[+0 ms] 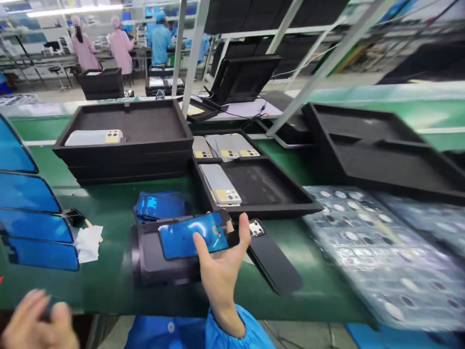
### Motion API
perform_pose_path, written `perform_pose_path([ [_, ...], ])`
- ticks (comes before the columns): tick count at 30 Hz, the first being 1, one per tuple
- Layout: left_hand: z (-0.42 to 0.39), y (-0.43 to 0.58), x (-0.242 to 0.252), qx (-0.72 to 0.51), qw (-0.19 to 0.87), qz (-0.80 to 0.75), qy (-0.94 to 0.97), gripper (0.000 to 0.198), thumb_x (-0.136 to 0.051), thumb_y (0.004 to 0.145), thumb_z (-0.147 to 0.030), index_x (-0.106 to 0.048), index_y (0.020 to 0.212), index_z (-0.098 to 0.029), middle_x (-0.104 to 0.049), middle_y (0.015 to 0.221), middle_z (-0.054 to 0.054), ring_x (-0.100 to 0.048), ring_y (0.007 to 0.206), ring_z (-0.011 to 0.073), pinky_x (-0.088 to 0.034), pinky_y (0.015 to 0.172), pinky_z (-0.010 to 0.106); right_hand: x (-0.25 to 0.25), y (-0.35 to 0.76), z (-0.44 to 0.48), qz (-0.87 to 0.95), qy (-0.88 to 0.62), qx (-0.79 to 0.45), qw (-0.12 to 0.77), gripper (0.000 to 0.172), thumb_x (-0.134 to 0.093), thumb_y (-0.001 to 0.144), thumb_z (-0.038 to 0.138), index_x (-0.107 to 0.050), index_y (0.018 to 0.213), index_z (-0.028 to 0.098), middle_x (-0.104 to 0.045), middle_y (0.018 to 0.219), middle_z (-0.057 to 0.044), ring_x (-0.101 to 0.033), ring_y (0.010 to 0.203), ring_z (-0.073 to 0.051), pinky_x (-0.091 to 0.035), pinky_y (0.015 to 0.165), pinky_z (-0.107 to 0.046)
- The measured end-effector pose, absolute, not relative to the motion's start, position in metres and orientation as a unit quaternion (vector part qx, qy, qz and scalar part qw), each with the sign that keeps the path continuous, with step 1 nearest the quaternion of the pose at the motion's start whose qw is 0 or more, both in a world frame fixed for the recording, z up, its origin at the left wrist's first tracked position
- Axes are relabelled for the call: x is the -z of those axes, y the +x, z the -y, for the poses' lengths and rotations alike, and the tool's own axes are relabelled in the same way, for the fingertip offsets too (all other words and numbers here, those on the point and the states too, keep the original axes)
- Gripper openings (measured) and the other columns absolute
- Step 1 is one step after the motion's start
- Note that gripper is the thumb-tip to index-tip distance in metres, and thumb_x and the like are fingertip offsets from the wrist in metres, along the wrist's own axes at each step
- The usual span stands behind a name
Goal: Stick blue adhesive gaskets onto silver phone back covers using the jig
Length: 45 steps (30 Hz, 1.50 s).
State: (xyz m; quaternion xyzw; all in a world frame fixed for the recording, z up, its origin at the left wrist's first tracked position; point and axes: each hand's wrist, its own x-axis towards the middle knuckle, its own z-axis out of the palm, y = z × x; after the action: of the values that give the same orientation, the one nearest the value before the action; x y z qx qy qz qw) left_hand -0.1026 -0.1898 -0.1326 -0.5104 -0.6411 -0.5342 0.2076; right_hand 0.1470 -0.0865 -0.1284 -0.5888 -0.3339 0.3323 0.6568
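My right hand (221, 271) rises from the near table edge and grips a phone part covered in blue film (192, 236), thumb on its lower edge and fingers round its right end. The part rests on a dark grey fixture block (152, 261). My left hand (34, 322) is at the bottom left corner, blurred, its fingers curled; what it holds, if anything, does not show. A pile of peeled blue films (160, 206) lies just behind the fixture. A dark phone back cover (274, 261) lies to the right of my right hand.
Black trays (123, 145) with pale phone back covers stand behind; another tray (261, 186) holds more. Clear blister trays of small parts (378, 247) fill the right. Blue film strips (32, 223) hang at left beside white tissue (89, 242). People in smocks work far behind.
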Motion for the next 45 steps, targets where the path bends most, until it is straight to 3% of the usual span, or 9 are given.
perform_pose_path([
  [1,0.181,-0.080,0.131,0.508,0.207,0.579,-0.603,0.023,-0.075,0.080,-0.016,-0.068,0.102,-0.020,-0.070,0.108,0.005,-0.067,0.107,0.0221,-0.050,0.101,0.037,0.129,0.146,0.088,0.335,-0.586,-0.338,0.656,0.102,-0.075,0.079,0.044,-0.016,0.159,0.025,-0.035,0.159,-0.018,-0.049,0.139,-0.037,-0.040,0.114,-0.060],
  [3,0.161,-0.042,0.130,0.419,0.139,0.512,-0.737,0.018,-0.065,0.089,-0.014,-0.070,0.106,-0.019,-0.071,0.111,0.008,-0.063,0.118,0.0232,-0.045,0.107,0.038,0.130,0.144,0.093,0.339,-0.582,-0.349,0.652,0.097,-0.074,0.081,0.044,-0.020,0.158,0.025,-0.039,0.157,-0.017,-0.049,0.138,-0.037,-0.039,0.115,-0.062],
  [7,0.128,-0.008,0.135,0.239,0.097,0.474,-0.842,0.040,-0.051,0.101,-0.038,-0.061,0.135,-0.019,-0.065,0.138,0.008,-0.042,0.145,0.0270,-0.012,0.126,0.045,0.135,0.144,0.109,0.377,-0.577,-0.360,0.629,0.083,-0.071,0.086,0.041,-0.028,0.154,0.022,-0.042,0.156,-0.017,-0.048,0.141,-0.035,-0.040,0.116,-0.059],
  [10,0.120,-0.013,0.140,0.173,0.110,0.477,-0.855,0.048,-0.054,0.100,-0.041,-0.056,0.143,-0.020,-0.061,0.144,0.005,-0.039,0.146,0.0302,0.000,0.126,0.049,0.142,0.148,0.118,0.424,-0.564,-0.360,0.610,0.070,-0.066,0.092,0.035,-0.032,0.153,0.021,-0.039,0.159,-0.017,-0.042,0.145,-0.034,-0.042,0.116,-0.056],
  [14,0.122,-0.026,0.144,0.163,0.121,0.472,-0.858,0.050,-0.053,0.099,-0.040,-0.053,0.145,-0.020,-0.061,0.144,0.005,-0.035,0.149,0.0303,0.001,0.126,0.050,0.149,0.163,0.121,0.488,-0.534,-0.342,0.599,0.061,-0.061,0.096,0.026,-0.037,0.152,0.023,-0.042,0.159,-0.014,-0.044,0.145,-0.029,-0.049,0.112,-0.048],
  [21,0.123,-0.027,0.144,0.186,0.118,0.485,-0.846,0.045,-0.050,0.100,-0.036,-0.056,0.142,-0.019,-0.062,0.143,0.006,-0.029,0.152,0.0264,-0.002,0.127,0.047,0.162,0.242,0.114,0.470,-0.614,-0.251,0.582,0.036,-0.065,0.092,0.036,-0.064,0.125,0.021,-0.060,0.142,-0.013,-0.055,0.134,-0.032,-0.039,0.116,-0.059],
  [26,0.123,-0.024,0.137,0.173,0.149,0.471,-0.852,0.045,-0.053,0.099,-0.035,-0.057,0.140,-0.016,-0.062,0.143,0.005,-0.027,0.153,0.0260,0.000,0.127,0.047,0.187,0.316,0.107,0.424,-0.720,-0.165,0.525,0.048,-0.062,0.086,0.056,-0.067,0.113,0.017,-0.066,0.131,-0.017,-0.059,0.128,-0.037,-0.037,0.116,-0.060],
  [32,0.126,-0.025,0.137,0.139,0.162,0.478,-0.852,0.049,-0.054,0.098,-0.040,-0.055,0.144,-0.022,-0.061,0.144,0.002,-0.046,0.142,0.0287,0.002,0.127,0.046,0.226,0.343,0.109,0.483,-0.750,-0.202,0.404,0.081,-0.057,0.077,0.073,-0.055,0.131,0.013,-0.059,0.140,-0.021,-0.054,0.133,-0.040,-0.042,0.114,-0.056],
  [45,0.125,-0.015,0.127,0.135,0.189,0.467,-0.853,0.050,-0.055,0.098,-0.041,-0.058,0.140,-0.013,-0.062,0.143,0.006,-0.046,0.140,0.0271,0.002,0.127,0.043,0.249,0.350,0.108,0.507,-0.762,-0.204,0.346,0.082,-0.056,0.074,0.073,-0.055,0.132,0.014,-0.064,0.135,-0.020,-0.060,0.125,-0.043,-0.049,0.106,-0.059],
])
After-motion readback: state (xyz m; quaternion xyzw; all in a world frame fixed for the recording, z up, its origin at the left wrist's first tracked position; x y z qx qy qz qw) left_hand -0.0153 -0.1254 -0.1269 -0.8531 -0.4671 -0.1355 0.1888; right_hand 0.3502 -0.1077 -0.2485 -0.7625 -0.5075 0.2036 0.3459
